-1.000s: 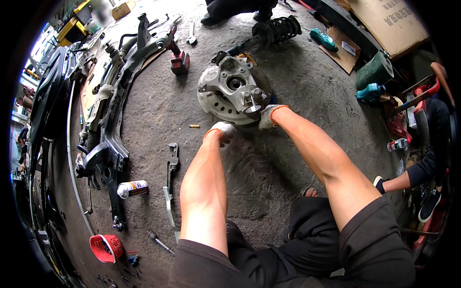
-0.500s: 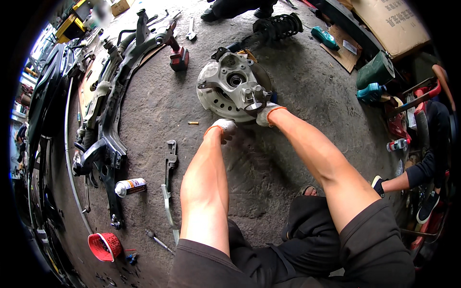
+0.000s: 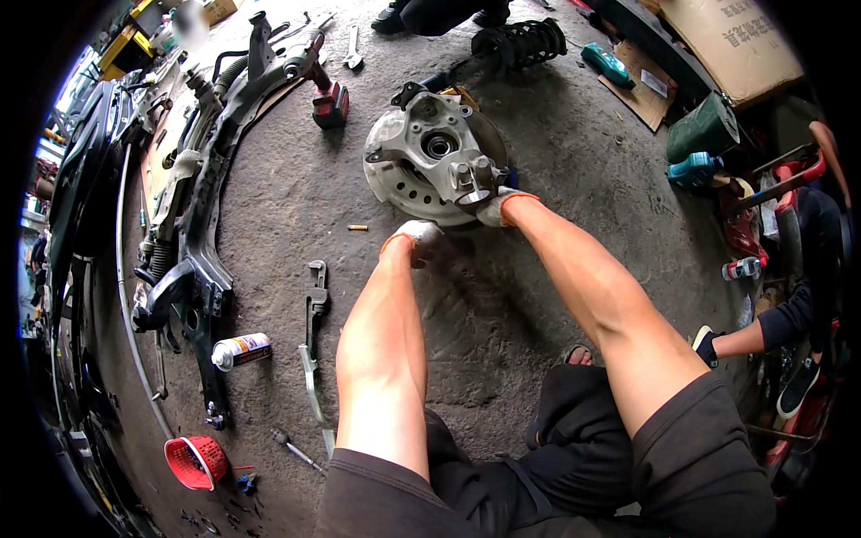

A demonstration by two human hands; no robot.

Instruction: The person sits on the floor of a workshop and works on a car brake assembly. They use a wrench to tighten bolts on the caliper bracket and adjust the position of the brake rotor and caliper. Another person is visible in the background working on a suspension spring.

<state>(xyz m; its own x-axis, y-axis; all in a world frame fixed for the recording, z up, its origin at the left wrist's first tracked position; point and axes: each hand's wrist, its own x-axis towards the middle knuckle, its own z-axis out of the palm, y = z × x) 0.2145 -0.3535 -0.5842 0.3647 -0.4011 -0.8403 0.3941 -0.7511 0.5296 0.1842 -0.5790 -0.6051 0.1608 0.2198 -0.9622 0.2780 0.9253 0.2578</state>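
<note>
A steel brake disc and dust shield (image 3: 395, 184) lie on the floor, with a knuckle (image 3: 435, 125) and its open hub bore on top. My gloved left hand (image 3: 418, 242) is closed at the assembly's near edge; what it holds, if anything, is hidden. My gloved right hand (image 3: 493, 208) grips the assembly's lower right edge, partly hidden under the knuckle. Near my left forearm lie a pipe wrench (image 3: 316, 300), a spray can (image 3: 240, 350) and a small brass-coloured cylinder (image 3: 357, 228).
A long subframe (image 3: 206, 179), red-black power tool (image 3: 330, 106) and red basket (image 3: 195, 462) are left. A black strut (image 3: 520, 45) and a crouching person (image 3: 430, 13) are beyond. Right are cardboard boxes (image 3: 726, 45), a green can (image 3: 704, 130) and another person's leg (image 3: 794, 296).
The whole view has shifted slightly, with floor objects appearing a little higher. Both hands stay at the assembly's near edge with little visible movement.
</note>
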